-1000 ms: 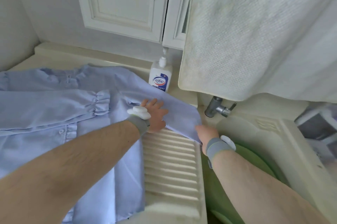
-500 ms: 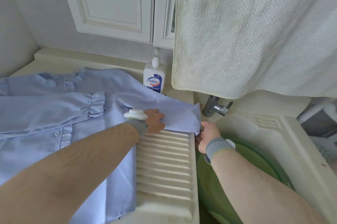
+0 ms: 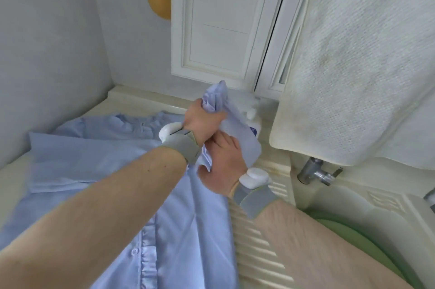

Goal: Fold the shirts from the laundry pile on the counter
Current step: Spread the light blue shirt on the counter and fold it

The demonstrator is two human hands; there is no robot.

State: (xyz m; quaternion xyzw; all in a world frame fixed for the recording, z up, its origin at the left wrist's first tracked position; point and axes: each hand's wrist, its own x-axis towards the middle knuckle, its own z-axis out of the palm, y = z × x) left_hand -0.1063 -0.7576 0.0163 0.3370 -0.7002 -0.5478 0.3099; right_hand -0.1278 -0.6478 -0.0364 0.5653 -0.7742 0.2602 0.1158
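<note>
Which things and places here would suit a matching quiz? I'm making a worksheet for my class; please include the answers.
Things:
1. blue shirt
2. white towel
3. green basin
4. metal tap

Places or states:
A. hanging at upper right
B. below the towel's lower edge
C. spread on the counter, one sleeve gathered up in both hands
D. down in the sink at lower right

Pairs: 1-C, 2-A, 3-D, 4-B. The left hand and the right hand both grip the sleeve.
</note>
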